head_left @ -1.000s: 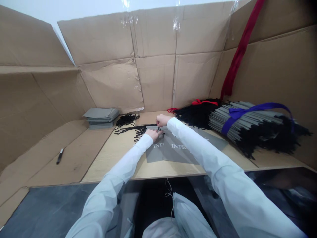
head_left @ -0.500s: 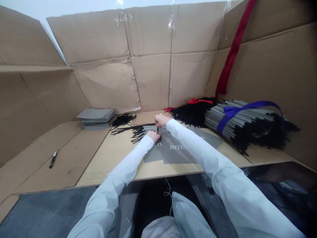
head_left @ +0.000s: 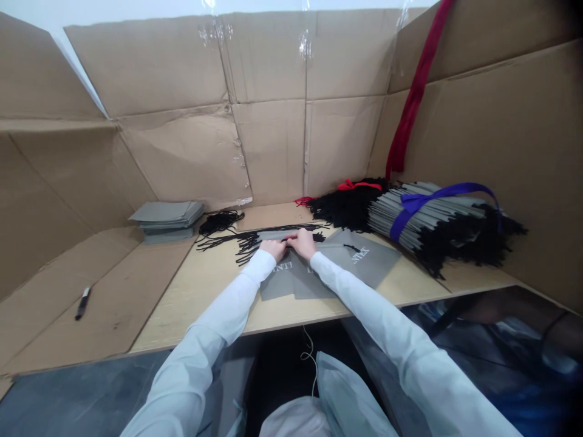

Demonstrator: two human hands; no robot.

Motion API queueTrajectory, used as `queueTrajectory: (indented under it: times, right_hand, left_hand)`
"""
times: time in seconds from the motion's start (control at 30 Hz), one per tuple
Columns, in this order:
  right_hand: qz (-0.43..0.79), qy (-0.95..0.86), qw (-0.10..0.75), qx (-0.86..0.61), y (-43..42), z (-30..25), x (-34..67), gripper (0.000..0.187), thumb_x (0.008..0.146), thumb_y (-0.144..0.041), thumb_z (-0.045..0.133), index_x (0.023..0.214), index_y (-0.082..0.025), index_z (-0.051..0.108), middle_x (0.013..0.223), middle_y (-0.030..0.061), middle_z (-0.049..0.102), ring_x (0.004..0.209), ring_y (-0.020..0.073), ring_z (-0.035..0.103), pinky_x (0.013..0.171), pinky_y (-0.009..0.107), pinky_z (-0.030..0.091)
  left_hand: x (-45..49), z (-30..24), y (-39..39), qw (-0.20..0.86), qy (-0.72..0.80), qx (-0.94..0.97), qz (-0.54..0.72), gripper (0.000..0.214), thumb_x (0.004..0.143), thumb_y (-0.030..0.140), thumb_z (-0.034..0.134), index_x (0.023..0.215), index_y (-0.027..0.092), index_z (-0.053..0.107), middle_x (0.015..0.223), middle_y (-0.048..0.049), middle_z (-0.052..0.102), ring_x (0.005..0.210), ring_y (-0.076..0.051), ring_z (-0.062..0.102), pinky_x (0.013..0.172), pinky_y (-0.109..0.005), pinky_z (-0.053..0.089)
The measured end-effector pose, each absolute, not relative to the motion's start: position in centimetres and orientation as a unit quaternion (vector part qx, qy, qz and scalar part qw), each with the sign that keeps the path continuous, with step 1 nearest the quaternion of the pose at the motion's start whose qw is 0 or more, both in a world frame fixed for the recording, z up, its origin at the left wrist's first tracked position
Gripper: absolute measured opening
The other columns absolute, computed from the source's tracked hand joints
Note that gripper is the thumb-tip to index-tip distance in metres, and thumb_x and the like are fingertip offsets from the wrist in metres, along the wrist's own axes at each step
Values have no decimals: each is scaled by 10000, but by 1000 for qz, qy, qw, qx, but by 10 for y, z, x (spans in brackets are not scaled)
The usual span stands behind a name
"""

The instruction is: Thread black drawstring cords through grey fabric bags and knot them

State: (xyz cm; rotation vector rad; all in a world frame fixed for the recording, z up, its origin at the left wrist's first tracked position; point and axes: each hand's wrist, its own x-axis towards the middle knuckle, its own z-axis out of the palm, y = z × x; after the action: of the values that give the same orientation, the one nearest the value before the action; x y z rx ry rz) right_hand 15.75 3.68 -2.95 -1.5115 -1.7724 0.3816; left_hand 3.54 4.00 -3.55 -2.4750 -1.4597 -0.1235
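Observation:
My left hand (head_left: 274,249) and my right hand (head_left: 301,243) meet side by side at the top edge of a flat grey paper bag (head_left: 291,279) with white lettering. Both hands are pinched closed on a black cord (head_left: 300,230) that runs along that edge. A second grey bag (head_left: 371,258) lies just to the right. Loose black cords (head_left: 241,240) fan out to the left of my hands.
A bundle of grey bags tied with a purple ribbon (head_left: 428,212) lies at the right, a black cord bundle with a red tie (head_left: 350,203) behind it. A stack of grey bags (head_left: 166,218) sits far left. A black marker (head_left: 82,302) lies on cardboard. Cardboard walls (head_left: 273,133) surround the table.
My right hand has come down from above the bag's edge to rest next to my left hand. The view has shifted slightly to the right.

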Motion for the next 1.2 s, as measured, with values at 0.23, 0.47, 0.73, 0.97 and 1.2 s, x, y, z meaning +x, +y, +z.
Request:
queueTrajectory:
  times: [0.23,0.47,0.73,0.97,1.2]
  right_hand:
    - [289,-570,492,-591,39,-70,156,208,641,-192,521,808,-141,633,713,41,646,677,127,594,698,217,435]
    - [209,-619,481,-585,41,-64,157,160,672,-176,503,768,-147,627,753,47,629,705,129,566,711,227,414]
    - [-7,-742,466,-482,53,-66,143,215,765,-129,349,804,-125,561,850,82,524,801,148,438,730,255,352]
    - [-118,-779,385,-481,47,-67,140,174,764,-158,379,820,-154,544,900,88,474,850,195,350,706,303,299]
    - [-67,-805,335,-484,52,-73,141,221,765,-114,341,840,-125,548,825,88,475,784,169,388,709,263,324]
  left_hand:
    - [31,-36,38,113,-485,-864,-70,298,757,392,340,913,245,547,898,-55,578,770,-210,554,624,-305,395]
    - [25,-49,37,26,-472,-854,-219,276,745,382,383,908,227,543,875,-36,495,701,-126,512,608,-230,381]
    - [41,-47,47,-384,-554,-575,-463,140,662,278,512,658,138,517,463,49,365,379,-58,353,430,-201,315]
    - [33,-39,45,-542,-570,-415,-458,134,603,235,581,674,137,522,487,44,414,368,-35,365,443,-198,351]
    - [23,-41,33,-137,-592,-724,-327,184,617,269,552,774,177,579,971,-43,446,618,-89,495,648,-255,407]
